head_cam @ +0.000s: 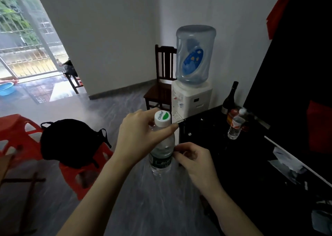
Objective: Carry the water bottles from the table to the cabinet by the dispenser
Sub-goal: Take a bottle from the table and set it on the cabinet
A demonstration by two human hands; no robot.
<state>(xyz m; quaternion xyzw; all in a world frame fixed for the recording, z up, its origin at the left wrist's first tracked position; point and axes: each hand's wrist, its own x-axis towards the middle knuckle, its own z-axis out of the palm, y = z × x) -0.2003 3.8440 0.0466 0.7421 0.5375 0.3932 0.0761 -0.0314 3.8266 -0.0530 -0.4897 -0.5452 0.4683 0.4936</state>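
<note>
Two hands share one water bottle (pixel 162 151) in mid-air over the floor, just short of the black cabinet (pixel 212 145). The left hand (pixel 138 136) pinches the neck right under the white cap (pixel 162 118), thumb on the near side and fingers curled round the far side, so the bottle hangs upright from its stiffest part. The right hand (pixel 193 159) has its curled fingertips against the bottle's side at the label; it looks like a steadying touch or the start of a hand-over, since the cabinet lies on that side, though whether it grips cannot be told for sure. On the cabinet top a second water bottle (pixel 235 126) already stands near a dark wine bottle (pixel 230 97), close to the dispenser (pixel 192 99) with its blue jug (pixel 195 54), which suggests the delivery spot is beside them. Behind the dispenser stands a wooden chair (pixel 161 84); a black bag (pixel 70 142) rests on a red stool (pixel 86 167) to the left, well apart from the bottle's path
</note>
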